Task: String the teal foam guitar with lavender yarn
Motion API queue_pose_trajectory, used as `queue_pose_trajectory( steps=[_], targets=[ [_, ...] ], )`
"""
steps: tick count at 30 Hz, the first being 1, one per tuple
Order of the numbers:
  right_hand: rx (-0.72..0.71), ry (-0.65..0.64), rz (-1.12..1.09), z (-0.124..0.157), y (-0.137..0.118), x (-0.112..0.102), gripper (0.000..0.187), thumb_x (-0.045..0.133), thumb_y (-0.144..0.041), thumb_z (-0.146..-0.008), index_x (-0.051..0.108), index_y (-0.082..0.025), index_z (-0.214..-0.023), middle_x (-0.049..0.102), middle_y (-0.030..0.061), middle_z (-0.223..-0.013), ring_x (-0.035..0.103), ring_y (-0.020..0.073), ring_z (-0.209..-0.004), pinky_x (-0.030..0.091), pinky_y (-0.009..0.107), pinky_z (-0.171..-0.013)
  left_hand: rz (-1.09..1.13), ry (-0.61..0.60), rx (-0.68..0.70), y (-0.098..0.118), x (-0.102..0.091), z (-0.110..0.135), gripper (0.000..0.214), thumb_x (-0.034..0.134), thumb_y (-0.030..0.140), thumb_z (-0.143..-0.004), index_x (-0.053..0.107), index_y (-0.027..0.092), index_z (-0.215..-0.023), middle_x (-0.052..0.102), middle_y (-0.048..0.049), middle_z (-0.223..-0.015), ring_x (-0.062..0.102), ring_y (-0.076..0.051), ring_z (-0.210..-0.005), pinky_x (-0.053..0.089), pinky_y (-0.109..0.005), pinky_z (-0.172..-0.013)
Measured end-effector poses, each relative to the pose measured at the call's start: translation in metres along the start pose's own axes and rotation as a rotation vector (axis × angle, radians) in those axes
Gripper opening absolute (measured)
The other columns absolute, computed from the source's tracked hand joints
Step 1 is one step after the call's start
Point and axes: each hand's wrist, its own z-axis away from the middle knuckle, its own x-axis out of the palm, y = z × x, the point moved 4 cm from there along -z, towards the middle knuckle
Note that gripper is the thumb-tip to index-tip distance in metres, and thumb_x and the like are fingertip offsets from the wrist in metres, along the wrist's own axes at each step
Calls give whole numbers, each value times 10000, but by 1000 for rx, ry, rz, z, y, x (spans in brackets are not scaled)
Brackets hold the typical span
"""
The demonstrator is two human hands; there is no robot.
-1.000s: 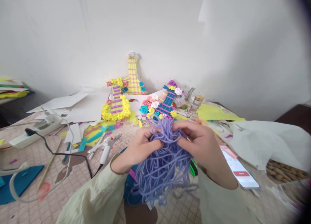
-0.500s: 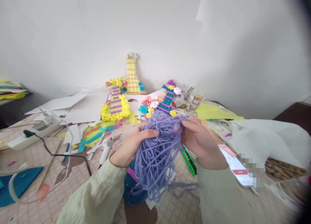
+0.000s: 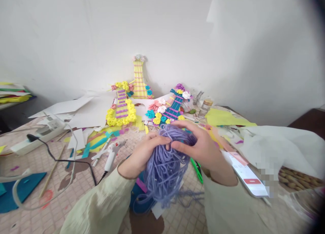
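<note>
A loose bundle of purple-blue yarn [image 3: 165,169] hangs between my hands above the table. My left hand [image 3: 146,151] grips its upper left side, with the thumb laid over the strands. My right hand [image 3: 203,147] is closed round the top right of the bundle, its thumb pressing the strands near my left thumb. Lower strands droop over a dark blue piece [image 3: 135,196] with a purple strip, partly hidden by the yarn and my left sleeve. A few loose strands [image 3: 190,196] trail to the right on the tabletop.
A glue gun [image 3: 111,156] and a power strip [image 3: 38,139] with cords lie left. A green utility knife [image 3: 197,171] and a phone [image 3: 250,176] lie right. Decorated paper pieces, including a blue one [image 3: 174,107], stand along the wall. Yellow paper [image 3: 227,117] lies behind.
My right hand has moved in over the top of the yarn bundle, its thumb now across the front beside my left thumb. My left hand keeps its hold.
</note>
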Motion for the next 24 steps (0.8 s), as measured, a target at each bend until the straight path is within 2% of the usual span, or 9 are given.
queue_pose_trajectory(
  steps=[3,6,8,10,14,16,18,20,24],
  targets=[
    [-6,-91,167,4,-7,3,202,616,-363,-732,634,-197,-846,657,21,-829,596,168,-754,455,277,-667,-23,-59,-1,-1,1,-2,189,672,274,-575,572,134,-495,549,13,-498,495,-92,-463,384,-209,-483],
    [71,-123,163,7,-9,-2,216,548,-375,-784,634,-181,-822,642,14,-742,577,144,-654,435,246,-563,-44,-116,-26,0,3,0,228,673,292,-589,555,130,-480,518,22,-457,449,-77,-415,330,-208,-439],
    [98,-118,112,8,-9,-6,199,558,-362,-778,631,-182,-818,631,4,-718,568,135,-633,426,233,-538,-23,-86,-48,1,2,2,212,686,273,-564,552,133,-479,516,30,-449,449,-76,-415,327,-210,-445],
    [67,-22,99,7,-9,-10,128,598,-302,-743,628,-186,-788,628,-5,-712,566,133,-638,428,230,-550,1,-43,-83,1,1,5,178,699,258,-533,570,136,-514,545,29,-481,481,-87,-449,347,-213,-474],
    [-91,307,245,5,-8,-16,59,595,-135,-688,605,-185,-717,613,-5,-724,553,135,-691,427,250,-652,3,-30,-93,3,-3,5,175,704,266,-527,582,141,-512,563,26,-483,489,-88,-452,350,-212,-480],
    [-95,336,226,3,-3,-11,55,585,-146,-698,599,-185,-734,609,6,-756,550,145,-741,423,264,-702,-10,-54,-59,5,-4,2,200,691,285,-552,580,139,-472,552,24,-452,469,-80,-421,334,-211,-454],
    [-8,221,43,-1,6,-2,60,567,-236,-740,591,-190,-770,608,11,-770,554,148,-754,432,268,-703,-11,-68,-34,7,-6,-1,197,682,290,-571,603,136,-478,571,17,-464,479,-82,-424,337,-209,-448],
    [177,86,-248,-2,16,7,156,519,-339,-780,579,-195,-784,611,11,-741,564,145,-713,450,266,-664,7,-55,-22,9,-8,-2,156,690,273,-571,630,139,-518,607,15,-517,514,-90,-465,372,-204,-482],
    [589,25,-781,1,25,16,157,601,-337,-698,551,-191,-670,570,-21,-585,530,117,-536,459,245,-545,48,-21,-7,14,-8,2,97,701,232,-569,654,149,-588,645,20,-605,553,-98,-550,417,-200,-570]
  ],
)
